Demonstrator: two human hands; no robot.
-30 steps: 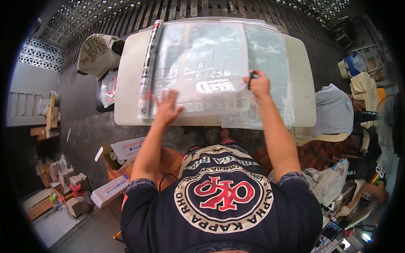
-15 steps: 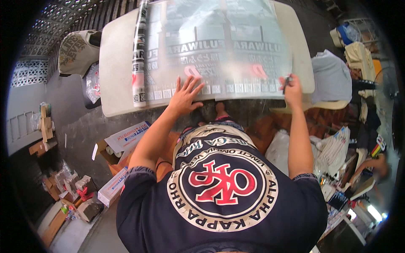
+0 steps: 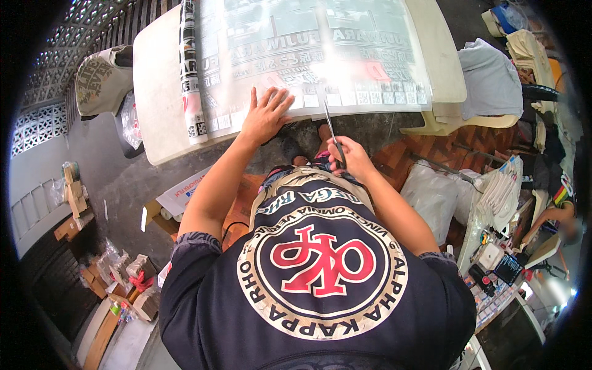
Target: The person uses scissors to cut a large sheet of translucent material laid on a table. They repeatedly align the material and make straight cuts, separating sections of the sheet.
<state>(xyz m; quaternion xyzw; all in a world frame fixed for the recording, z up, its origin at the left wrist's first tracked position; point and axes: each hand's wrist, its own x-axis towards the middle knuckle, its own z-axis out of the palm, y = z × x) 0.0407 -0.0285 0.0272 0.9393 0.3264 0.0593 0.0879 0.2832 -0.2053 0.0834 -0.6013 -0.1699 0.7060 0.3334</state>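
A cream plastic table (image 3: 159, 86) bears layered translucent printed film sheets (image 3: 382, 49), with a printed roll (image 3: 192, 111) along their left side. My left hand (image 3: 267, 117) rests on the film near its front edge, fingers spread. My right hand (image 3: 347, 154) grips long dark-handled scissors (image 3: 329, 123) below the front edge, their blades pointing up to the film. Whether the blade tips touch it I cannot tell.
A covered chair (image 3: 98, 89) stands left, a chair with grey cloth (image 3: 490, 74) right. An open carton (image 3: 166, 213) lies below the table. Stacked sheets (image 3: 499, 191) and assorted clutter fill the lower right, beside another person's arm (image 3: 542, 219).
My right hand has moved leftward and down from the film's right corner to its middle front, turning the scissors upward. My left hand stays on the film. The view has shifted.
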